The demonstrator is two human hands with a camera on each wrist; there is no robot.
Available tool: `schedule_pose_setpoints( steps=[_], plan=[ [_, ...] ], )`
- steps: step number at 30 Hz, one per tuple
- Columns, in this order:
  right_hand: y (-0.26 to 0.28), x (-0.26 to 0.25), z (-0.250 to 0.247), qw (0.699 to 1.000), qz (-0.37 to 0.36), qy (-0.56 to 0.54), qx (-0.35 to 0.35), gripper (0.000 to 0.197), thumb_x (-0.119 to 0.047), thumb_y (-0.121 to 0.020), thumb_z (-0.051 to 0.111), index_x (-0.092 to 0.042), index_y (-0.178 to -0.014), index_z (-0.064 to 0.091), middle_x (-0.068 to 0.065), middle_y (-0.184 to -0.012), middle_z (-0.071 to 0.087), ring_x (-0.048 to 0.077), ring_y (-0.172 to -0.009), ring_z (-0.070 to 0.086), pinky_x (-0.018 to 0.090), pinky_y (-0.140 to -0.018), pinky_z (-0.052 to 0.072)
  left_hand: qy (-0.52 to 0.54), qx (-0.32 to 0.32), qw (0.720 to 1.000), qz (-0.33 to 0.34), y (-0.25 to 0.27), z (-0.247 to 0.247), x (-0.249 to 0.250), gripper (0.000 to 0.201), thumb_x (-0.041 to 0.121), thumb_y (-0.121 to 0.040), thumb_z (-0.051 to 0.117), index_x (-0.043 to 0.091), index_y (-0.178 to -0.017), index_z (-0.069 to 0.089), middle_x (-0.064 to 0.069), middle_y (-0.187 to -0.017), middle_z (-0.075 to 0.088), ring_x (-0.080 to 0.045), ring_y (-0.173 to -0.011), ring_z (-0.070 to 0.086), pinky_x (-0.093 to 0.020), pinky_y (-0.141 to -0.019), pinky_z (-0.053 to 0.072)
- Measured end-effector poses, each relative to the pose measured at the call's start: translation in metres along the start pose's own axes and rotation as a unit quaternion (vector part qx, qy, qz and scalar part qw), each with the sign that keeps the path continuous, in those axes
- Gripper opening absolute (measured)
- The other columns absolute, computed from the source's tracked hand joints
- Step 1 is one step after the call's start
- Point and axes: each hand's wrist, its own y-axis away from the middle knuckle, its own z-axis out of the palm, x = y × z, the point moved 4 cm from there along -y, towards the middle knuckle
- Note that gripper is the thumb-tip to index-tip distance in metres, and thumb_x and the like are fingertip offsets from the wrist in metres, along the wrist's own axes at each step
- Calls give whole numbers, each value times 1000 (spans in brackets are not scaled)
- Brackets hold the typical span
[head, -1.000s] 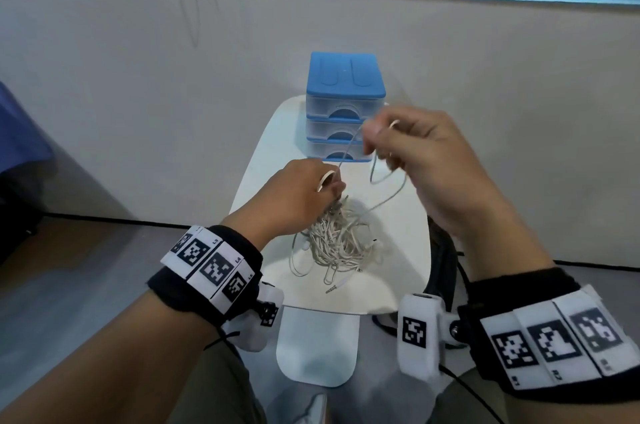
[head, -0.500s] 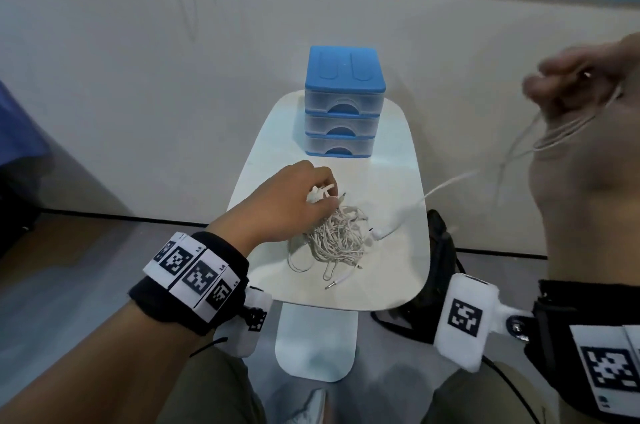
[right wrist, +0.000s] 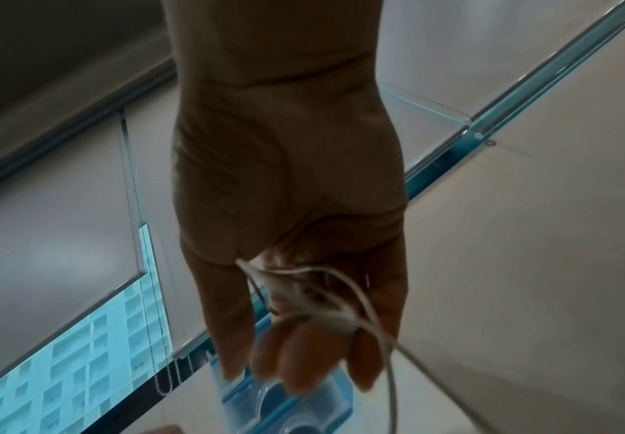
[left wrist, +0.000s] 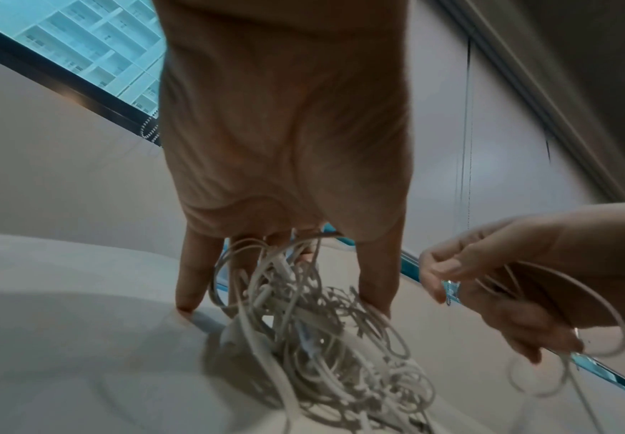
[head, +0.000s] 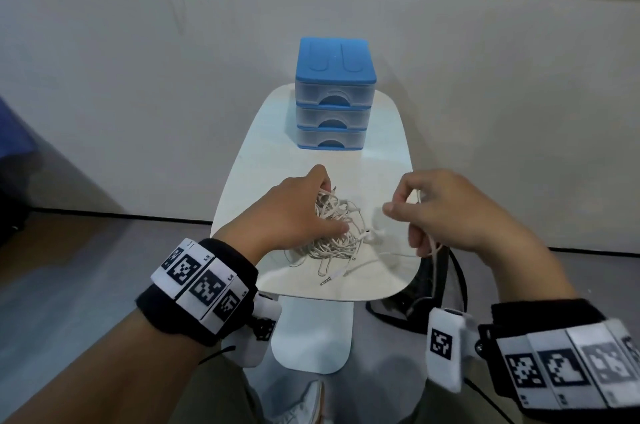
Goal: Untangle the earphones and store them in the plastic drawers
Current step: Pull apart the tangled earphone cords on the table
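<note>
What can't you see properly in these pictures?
- How many earphones are in the tangle: head view, the cords overlap and the left hand covers part.
- What is inside the drawers: head view, fronts closed and frosted.
- Right hand grip on its cord: right wrist view, dark and blurred.
- Left fingertips: left wrist view, some buried in cords.
- Table base: head view, the top hides most of it.
</note>
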Motion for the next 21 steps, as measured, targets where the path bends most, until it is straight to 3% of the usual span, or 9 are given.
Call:
schedule_pose_setpoints(
  steps=[3, 6, 9, 12, 14, 16, 21],
  plan=[
    [-8, -2, 14, 999, -11, 21, -28, 24, -35, -93, 73, -12, -86, 69, 7, -67, 74, 23, -61, 72, 33, -66, 55, 6, 1, 1000, 7, 1, 1, 0, 49, 48, -83, 81, 28, -107, 43, 8, -83, 56, -9, -69, 49, -30, -59, 33],
    [-21, 3, 22, 999, -13, 31, -7, 23, -43, -89, 75, -21, -84, 72, 0, -77, 74, 20, -76, 72, 36, -75, 55, 18, -2, 1000, 16, 1, 3, -1, 49, 47, -82, 82, 29, -108, 44, 6, -86, 59, -11, -72, 52, -31, -61, 37],
    [-29, 5, 33, 999, -11, 39, -8, 15, -35, -89, 77, -20, -88, 74, -5, -81, 71, 15, -76, 66, 29, -68, 49, 9, -15, 999, 43, 1, 4, -2, 47, 45, -84, 81, 35, -116, 49, 5, -92, 61, -12, -81, 54, -33, -71, 44],
    [-33, 9, 47, 999, -2, 23, -41, 15, -24, -90, 75, -16, -78, 74, 3, -80, 75, 24, -83, 71, 35, -78, 56, -5, -25, 997, 67, 1, 5, -1, 41, 42, -87, 79, 38, -121, 56, 7, -103, 58, -11, -94, 53, -30, -81, 43],
    [-33, 11, 50, 999, 16, -29, -35, 17, -18, -89, 73, -13, -72, 73, 6, -77, 74, 30, -77, 69, 40, -74, 57, -9, -24, 997, 72, 1, 4, -2, 37, 39, -88, 80, 35, -118, 57, 6, -101, 56, -12, -93, 53, -30, -81, 44],
    [-30, 8, 45, 993, 31, -111, -15, 19, -15, -88, 70, -11, -69, 71, 4, -72, 67, 22, -71, 58, 35, -70, 47, -15, -22, 997, 71, 0, 4, -4, 35, 39, -87, 81, 33, -112, 56, 5, -98, 55, -13, -89, 52, -30, -77, 44],
    [-12, -15, 21, 939, 20, -342, -21, 23, -22, -89, 64, -21, -67, 59, -2, -77, 62, 13, -78, 53, 37, -79, 35, -24, -6, 997, 72, -4, 5, -6, 32, 38, -86, 81, 31, -102, 55, 6, -91, 53, -9, -81, 48, -29, -69, 36]
  ],
)
